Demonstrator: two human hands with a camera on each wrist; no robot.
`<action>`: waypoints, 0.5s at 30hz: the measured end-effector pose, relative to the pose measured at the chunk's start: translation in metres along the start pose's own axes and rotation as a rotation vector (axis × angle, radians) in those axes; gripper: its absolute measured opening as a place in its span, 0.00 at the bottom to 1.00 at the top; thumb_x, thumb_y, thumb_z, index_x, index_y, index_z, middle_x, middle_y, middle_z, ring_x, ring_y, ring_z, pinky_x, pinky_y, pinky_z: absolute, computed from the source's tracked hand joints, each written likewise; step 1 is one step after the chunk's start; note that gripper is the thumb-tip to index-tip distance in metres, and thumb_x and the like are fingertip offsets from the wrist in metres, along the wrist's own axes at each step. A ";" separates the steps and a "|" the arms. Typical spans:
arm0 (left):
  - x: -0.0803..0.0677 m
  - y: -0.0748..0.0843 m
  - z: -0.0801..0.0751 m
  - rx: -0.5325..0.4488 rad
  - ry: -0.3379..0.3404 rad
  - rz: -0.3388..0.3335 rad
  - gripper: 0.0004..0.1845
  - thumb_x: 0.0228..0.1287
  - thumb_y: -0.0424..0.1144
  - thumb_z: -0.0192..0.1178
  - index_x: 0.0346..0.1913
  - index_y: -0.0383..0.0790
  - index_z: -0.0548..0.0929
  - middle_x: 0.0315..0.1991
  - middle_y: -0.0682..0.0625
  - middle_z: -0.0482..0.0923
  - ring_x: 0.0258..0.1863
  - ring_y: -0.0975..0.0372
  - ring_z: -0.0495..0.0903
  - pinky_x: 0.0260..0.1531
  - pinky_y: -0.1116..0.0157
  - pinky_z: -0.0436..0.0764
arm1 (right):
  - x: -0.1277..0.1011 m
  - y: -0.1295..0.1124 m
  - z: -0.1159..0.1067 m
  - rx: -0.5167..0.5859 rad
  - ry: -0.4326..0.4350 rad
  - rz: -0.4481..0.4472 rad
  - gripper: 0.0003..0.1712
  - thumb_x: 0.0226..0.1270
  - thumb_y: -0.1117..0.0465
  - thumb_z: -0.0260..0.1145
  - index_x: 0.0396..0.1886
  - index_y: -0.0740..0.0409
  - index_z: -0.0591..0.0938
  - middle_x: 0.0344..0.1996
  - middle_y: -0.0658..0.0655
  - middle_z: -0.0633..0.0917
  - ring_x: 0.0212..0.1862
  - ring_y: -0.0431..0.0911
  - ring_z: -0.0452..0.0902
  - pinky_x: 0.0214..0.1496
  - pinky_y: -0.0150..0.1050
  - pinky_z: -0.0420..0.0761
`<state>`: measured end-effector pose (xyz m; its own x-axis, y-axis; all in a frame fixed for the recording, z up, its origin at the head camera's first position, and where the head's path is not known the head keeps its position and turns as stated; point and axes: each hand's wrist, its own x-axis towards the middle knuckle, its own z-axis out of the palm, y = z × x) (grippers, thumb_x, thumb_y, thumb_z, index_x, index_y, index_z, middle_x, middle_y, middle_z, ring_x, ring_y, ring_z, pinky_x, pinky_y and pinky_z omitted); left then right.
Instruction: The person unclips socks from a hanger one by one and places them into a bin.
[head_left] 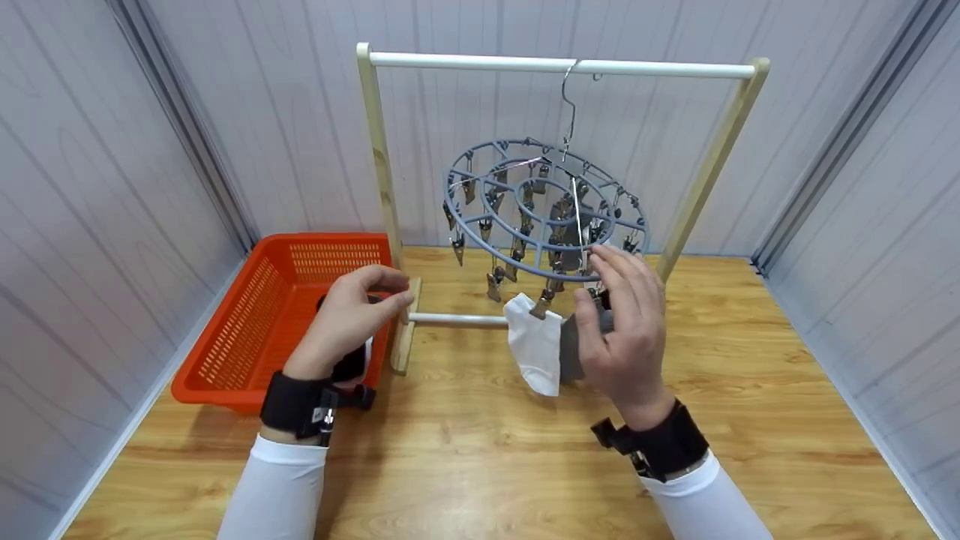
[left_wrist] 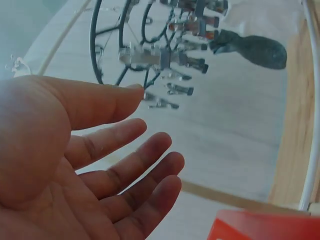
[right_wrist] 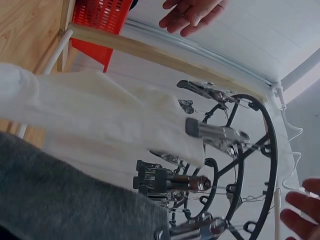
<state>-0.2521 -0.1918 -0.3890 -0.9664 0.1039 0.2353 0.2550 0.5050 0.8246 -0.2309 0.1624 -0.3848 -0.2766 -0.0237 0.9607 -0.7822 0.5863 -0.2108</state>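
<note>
A round grey clip hanger (head_left: 487, 236) hangs tilted by its metal hook from the white rail. From a metal clip (head_left: 541, 306) at its near rim hangs a white sock (head_left: 534, 352). Beside it is a grey sock (head_left: 571, 349), partly hidden behind my right hand (head_left: 626, 330). That hand is raised at the hanger's right front rim, fingers extended; nothing shows in its grip. My left hand (head_left: 349, 319) hovers over the basket's right side, fingers loosely bent and holding nothing. Another grey sock (left_wrist: 260, 50) hangs farther in among the clips.
An orange basket (head_left: 217, 360) stands at the left, with dark items partly hidden under the left wrist. The wooden stand's left post (head_left: 381, 157) rises beside it, and the right post (head_left: 712, 165) is behind the hanger. A low white bar (head_left: 457, 319) crosses near the floor.
</note>
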 end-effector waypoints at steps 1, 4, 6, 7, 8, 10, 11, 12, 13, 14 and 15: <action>0.000 0.001 0.002 0.001 -0.012 0.002 0.15 0.79 0.39 0.71 0.62 0.37 0.88 0.57 0.43 0.89 0.54 0.51 0.85 0.57 0.51 0.83 | 0.000 0.002 0.000 -0.018 0.001 0.017 0.22 0.77 0.61 0.66 0.63 0.70 0.87 0.64 0.68 0.87 0.70 0.63 0.79 0.81 0.61 0.67; -0.001 0.006 0.010 0.006 -0.046 0.015 0.17 0.79 0.40 0.71 0.64 0.39 0.88 0.58 0.44 0.88 0.54 0.51 0.85 0.55 0.52 0.84 | -0.001 0.005 0.000 -0.072 -0.018 0.061 0.23 0.79 0.60 0.65 0.64 0.71 0.86 0.65 0.68 0.86 0.70 0.64 0.79 0.80 0.62 0.68; -0.002 0.009 0.016 -0.003 -0.074 0.017 0.19 0.78 0.41 0.72 0.66 0.39 0.86 0.59 0.44 0.88 0.57 0.51 0.84 0.59 0.50 0.83 | -0.003 0.007 0.000 -0.106 -0.050 0.081 0.24 0.80 0.59 0.65 0.65 0.72 0.85 0.66 0.68 0.86 0.71 0.63 0.78 0.80 0.64 0.67; -0.002 0.010 0.019 -0.008 -0.088 0.023 0.21 0.78 0.42 0.72 0.67 0.38 0.86 0.60 0.44 0.87 0.58 0.51 0.84 0.60 0.49 0.83 | -0.004 0.007 0.000 -0.122 -0.066 0.090 0.24 0.81 0.58 0.64 0.65 0.72 0.85 0.67 0.68 0.85 0.72 0.63 0.77 0.80 0.64 0.67; -0.002 0.011 0.023 -0.016 -0.099 0.023 0.22 0.78 0.42 0.72 0.68 0.38 0.85 0.60 0.43 0.87 0.59 0.51 0.84 0.61 0.49 0.83 | -0.004 0.007 0.001 -0.135 -0.083 0.099 0.25 0.81 0.57 0.64 0.65 0.72 0.84 0.67 0.68 0.85 0.72 0.63 0.77 0.80 0.63 0.66; -0.001 0.013 0.031 -0.028 -0.119 0.028 0.25 0.77 0.43 0.73 0.70 0.37 0.83 0.61 0.42 0.87 0.61 0.50 0.84 0.63 0.47 0.83 | -0.006 0.007 0.001 -0.154 -0.111 0.112 0.25 0.82 0.56 0.65 0.65 0.72 0.84 0.67 0.68 0.85 0.72 0.63 0.76 0.81 0.62 0.65; -0.001 0.014 0.036 -0.028 -0.128 0.033 0.27 0.77 0.43 0.74 0.71 0.36 0.82 0.62 0.41 0.87 0.62 0.50 0.85 0.64 0.47 0.83 | -0.006 0.007 0.001 -0.160 -0.122 0.118 0.25 0.82 0.56 0.65 0.65 0.72 0.84 0.67 0.68 0.84 0.72 0.64 0.76 0.81 0.62 0.65; -0.001 0.015 0.041 -0.024 -0.132 0.039 0.28 0.76 0.43 0.74 0.72 0.36 0.81 0.63 0.41 0.86 0.63 0.49 0.85 0.64 0.47 0.83 | -0.007 0.007 0.001 -0.162 -0.131 0.124 0.25 0.82 0.56 0.65 0.66 0.72 0.84 0.67 0.68 0.84 0.72 0.64 0.76 0.82 0.61 0.65; 0.000 0.016 0.046 -0.028 -0.139 0.044 0.29 0.76 0.43 0.75 0.73 0.35 0.80 0.63 0.40 0.86 0.64 0.49 0.85 0.64 0.47 0.84 | -0.007 0.007 0.001 -0.164 -0.142 0.127 0.26 0.82 0.55 0.65 0.66 0.72 0.84 0.67 0.69 0.84 0.72 0.64 0.76 0.82 0.61 0.64; 0.000 0.017 0.051 -0.026 -0.144 0.044 0.31 0.75 0.43 0.75 0.74 0.35 0.79 0.64 0.39 0.85 0.64 0.48 0.85 0.64 0.47 0.84 | -0.007 0.007 0.001 -0.165 -0.152 0.128 0.26 0.82 0.55 0.65 0.66 0.72 0.84 0.67 0.69 0.84 0.72 0.64 0.76 0.82 0.61 0.64; 0.000 0.018 0.056 -0.024 -0.151 0.050 0.32 0.75 0.42 0.76 0.75 0.34 0.78 0.65 0.38 0.84 0.65 0.47 0.85 0.64 0.47 0.84 | -0.008 0.007 0.001 -0.163 -0.158 0.128 0.25 0.82 0.55 0.65 0.66 0.72 0.84 0.66 0.69 0.84 0.71 0.64 0.77 0.82 0.61 0.65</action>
<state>-0.2495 -0.1345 -0.4031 -0.9460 0.2568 0.1980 0.3020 0.4755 0.8262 -0.2348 0.1655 -0.3939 -0.4613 -0.0596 0.8852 -0.6383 0.7153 -0.2845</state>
